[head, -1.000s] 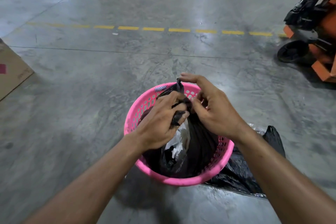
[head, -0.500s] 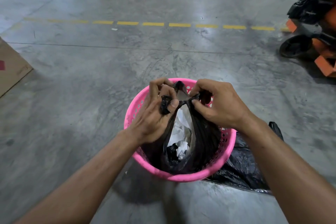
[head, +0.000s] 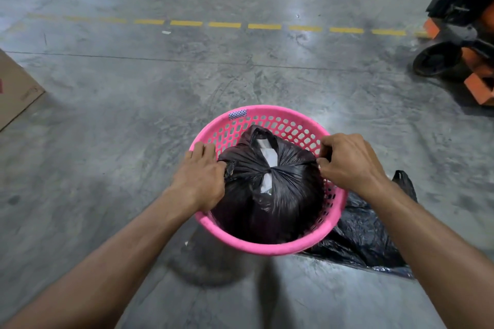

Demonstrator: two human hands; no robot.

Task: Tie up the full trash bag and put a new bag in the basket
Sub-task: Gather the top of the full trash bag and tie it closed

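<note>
Pink basket (head: 270, 247) sits on the concrete floor (head: 133, 141), lower centre of frame. Full black trash bag (head: 288, 184) is inside it, top gathered into a twist at centre, white paper showing through the gaps. Left hand (head: 200, 181) at the bag's left side, fingers (head: 205, 153) curled closed, pinching a bunched end of bag plastic against the basket rim. Right hand (head: 350, 163) at the bag's right side, fingers (head: 327, 145) curled tight, gripping the other bag end near the rim. Both ends pulled outward, apart. Spare black bag (head: 369, 243) lies flat on floor just right of basket, partly under it. Cardboard box (head: 13, 88) left edge; orange pallet truck (head: 467, 35) upper right.
</note>
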